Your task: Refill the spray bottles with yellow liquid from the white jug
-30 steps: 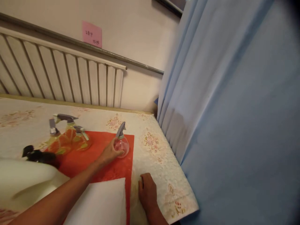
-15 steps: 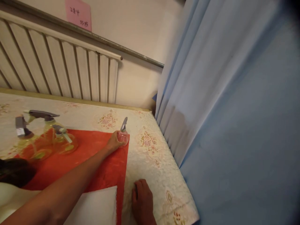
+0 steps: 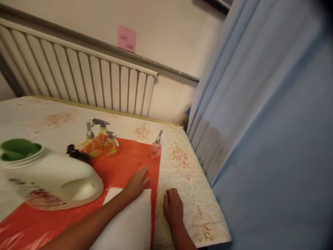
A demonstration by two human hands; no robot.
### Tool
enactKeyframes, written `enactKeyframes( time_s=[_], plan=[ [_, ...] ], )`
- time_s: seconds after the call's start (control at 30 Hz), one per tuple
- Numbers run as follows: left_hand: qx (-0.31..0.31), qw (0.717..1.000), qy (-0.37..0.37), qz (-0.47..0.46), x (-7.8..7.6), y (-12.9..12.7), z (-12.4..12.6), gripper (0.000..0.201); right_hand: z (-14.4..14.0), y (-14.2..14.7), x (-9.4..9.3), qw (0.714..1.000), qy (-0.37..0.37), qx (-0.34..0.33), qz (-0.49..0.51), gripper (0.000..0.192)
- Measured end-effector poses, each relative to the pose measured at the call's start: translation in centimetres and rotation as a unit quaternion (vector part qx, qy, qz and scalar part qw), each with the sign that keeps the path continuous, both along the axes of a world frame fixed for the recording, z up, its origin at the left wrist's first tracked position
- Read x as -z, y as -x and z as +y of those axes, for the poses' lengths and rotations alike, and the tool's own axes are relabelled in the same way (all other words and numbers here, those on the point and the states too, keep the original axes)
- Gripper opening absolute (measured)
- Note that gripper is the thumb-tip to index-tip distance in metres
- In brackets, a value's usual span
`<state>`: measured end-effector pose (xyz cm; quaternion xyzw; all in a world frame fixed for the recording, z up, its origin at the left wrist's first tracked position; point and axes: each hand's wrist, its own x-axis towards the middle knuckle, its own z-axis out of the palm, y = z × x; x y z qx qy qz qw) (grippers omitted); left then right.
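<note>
Left hand [image 3: 137, 181] withdrawn from pink bottle [image 3: 155, 149], flat

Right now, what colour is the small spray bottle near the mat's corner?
Clear pink with a grey trigger: spray bottle, head view.

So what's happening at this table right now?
A person leans over a table covered in a floral cloth. Their left hand lies open on the red mat, at the edge of a white sheet. The right hand rests on the cloth beside it. A small pink spray bottle stands alone at the mat's far corner, untouched. Three yellowish spray bottles cluster further left, near a big white jug.
</note>
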<state>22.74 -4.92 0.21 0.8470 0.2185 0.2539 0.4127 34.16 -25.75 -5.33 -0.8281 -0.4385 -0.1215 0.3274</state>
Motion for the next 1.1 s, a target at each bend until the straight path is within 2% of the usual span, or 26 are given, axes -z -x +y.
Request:
enactKeyframes(
  time_s=[0.1,0.17,0.23,0.33,0.47,0.67,0.83,1.1],
  plan=[
    [-0.001,0.999,-0.032,0.011,1.7,5.6,-3.2,0.042,0.0,0.1,0.1,1.0,0.009,0.002,-0.021,0.016],
    [-0.003,0.993,-0.109,0.038,3.0,8.7,-4.2,0.044,0.0,0.1,0.0,0.999,0.015,0.002,-0.033,0.016],
    [-0.006,0.983,-0.167,0.078,4.1,10.8,-4.6,0.046,-0.1,0.2,-0.1,0.999,0.019,0.004,-0.038,0.015],
    [0.011,0.964,-0.231,0.133,5.2,12.6,-4.6,0.05,-0.1,0.2,-0.2,0.999,0.028,0.014,-0.044,0.015],
    [0.026,0.943,-0.297,0.151,5.7,13.0,-4.8,0.053,-0.2,0.2,-0.1,0.997,0.038,0.025,-0.055,0.014],
    [0.008,0.915,-0.372,0.158,5.2,12.8,-5.3,0.057,-0.3,-0.1,0.2,0.996,0.046,0.032,-0.066,0.012],
    [0.012,0.904,-0.386,0.183,4.6,12.7,-5.5,0.057,-0.4,-0.4,0.4,0.995,0.057,0.037,-0.068,0.012],
    [0.016,0.909,-0.379,0.172,3.9,12.5,-5.9,0.055,-0.6,-0.7,0.4,0.994,0.067,0.044,-0.07,0.011]
  ],
)
